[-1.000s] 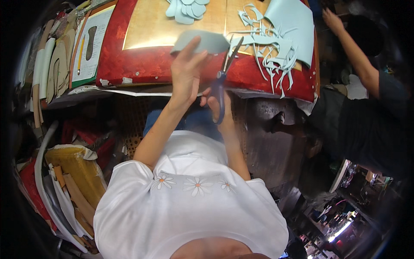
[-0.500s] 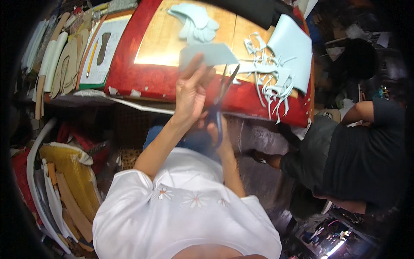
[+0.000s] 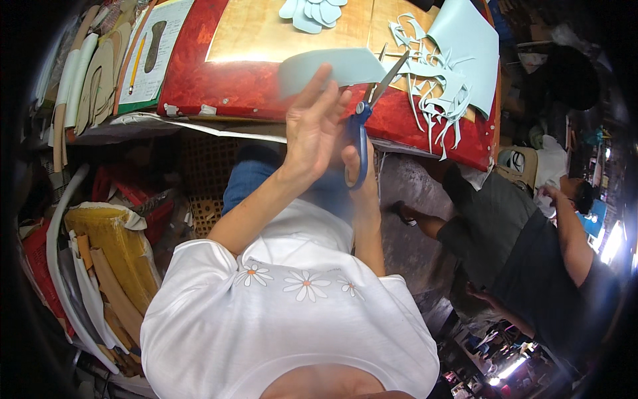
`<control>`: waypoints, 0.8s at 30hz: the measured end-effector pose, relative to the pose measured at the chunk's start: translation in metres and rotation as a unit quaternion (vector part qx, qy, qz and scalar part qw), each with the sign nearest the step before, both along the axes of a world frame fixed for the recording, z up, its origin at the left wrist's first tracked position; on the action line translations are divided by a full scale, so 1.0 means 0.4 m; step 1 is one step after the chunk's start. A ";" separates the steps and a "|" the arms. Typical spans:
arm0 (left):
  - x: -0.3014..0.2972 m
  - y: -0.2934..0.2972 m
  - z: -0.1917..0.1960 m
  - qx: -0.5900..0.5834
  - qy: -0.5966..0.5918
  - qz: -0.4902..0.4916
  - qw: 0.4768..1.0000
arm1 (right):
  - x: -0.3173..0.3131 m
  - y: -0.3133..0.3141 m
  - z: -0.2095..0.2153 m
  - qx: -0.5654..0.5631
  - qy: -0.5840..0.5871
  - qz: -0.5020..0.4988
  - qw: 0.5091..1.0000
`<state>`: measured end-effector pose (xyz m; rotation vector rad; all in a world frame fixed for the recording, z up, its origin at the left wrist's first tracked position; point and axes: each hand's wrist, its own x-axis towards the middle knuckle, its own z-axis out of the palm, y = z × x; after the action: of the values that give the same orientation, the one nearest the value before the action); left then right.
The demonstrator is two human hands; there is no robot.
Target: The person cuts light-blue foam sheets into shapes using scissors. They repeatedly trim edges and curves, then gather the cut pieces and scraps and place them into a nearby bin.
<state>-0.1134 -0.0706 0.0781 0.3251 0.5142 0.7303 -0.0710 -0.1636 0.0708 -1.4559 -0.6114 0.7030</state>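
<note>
Tabletop, red-edged with a yellowish wooden centre [image 3: 232, 80], across the upper middle of the frame. On it at upper right, large pale blue sheet of thin material [image 3: 468, 46] with a tangle of cut-away pale blue strips [image 3: 435, 100] trailing over the red edge. At top centre, small stack of finished pale blue rounded cut-outs [image 3: 312, 10], so part of the cutting judged done. At upper left, printed paper with a dark sole-shaped outline [image 3: 156, 46] and a yellow pencil [image 3: 136, 63]; further left, row of tan sole-shaped patterns [image 3: 93, 83]. At right of frame, another person in dark clothing [image 3: 531, 259], bent away.

Centre of frame: left hand [image 3: 316, 130] raised, fingers nearly straight and spread, thumb side pinching the lower edge of a pale blue curved piece [image 3: 335, 66] held above the table edge. Right hand [image 3: 359, 169] mostly hidden behind the left, fingers closed through the handles of blue-handled scissors [image 3: 369, 110], blades parted at the piece's right edge. Piece not yet fully trimmed, as far as judged; much of the large sheet left uncut.
</note>
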 end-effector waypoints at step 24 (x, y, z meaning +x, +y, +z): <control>-0.043 0.073 -0.021 0.109 0.074 -0.054 0.990 | 0.090 -0.117 -0.040 -0.054 0.082 0.087 0.991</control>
<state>-0.1308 -0.0412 0.0697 0.6110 0.5540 0.6607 -0.0349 -0.2104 0.0548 -1.4379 -0.5840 0.9945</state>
